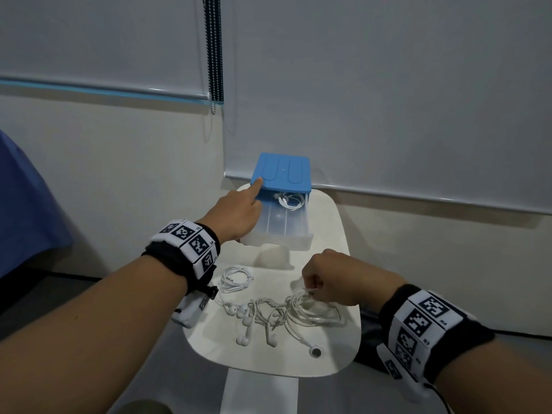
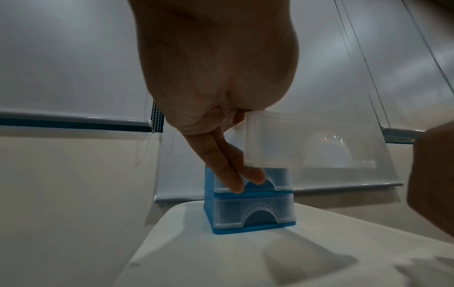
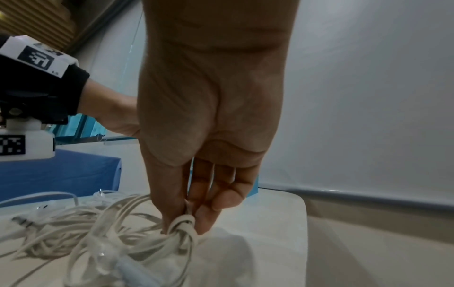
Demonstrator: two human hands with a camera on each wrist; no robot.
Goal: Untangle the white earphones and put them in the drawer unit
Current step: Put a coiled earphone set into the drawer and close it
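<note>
The blue drawer unit (image 1: 283, 171) stands at the table's far end. Its translucent top drawer (image 1: 277, 242) is pulled out, with one white earphone set (image 1: 289, 200) lying at its back. My left hand (image 1: 254, 198) rests against the unit, index finger on the blue top. In the left wrist view its straight fingers (image 2: 236, 174) touch the middle drawer front under the open drawer (image 2: 307, 141). A tangle of white earphones (image 1: 286, 312) lies on the near half of the table. My right hand (image 1: 313, 286) pinches a knotted loop of that tangle (image 3: 183, 225).
A separate coiled white earphone set (image 1: 234, 279) lies left of the tangle. The small white table (image 1: 328, 234) has rounded edges and a hole (image 1: 315, 352) near its front. A wall with roller blinds and a bead chain (image 1: 213, 55) stands behind; a blue cloth (image 1: 24, 204) hangs far left.
</note>
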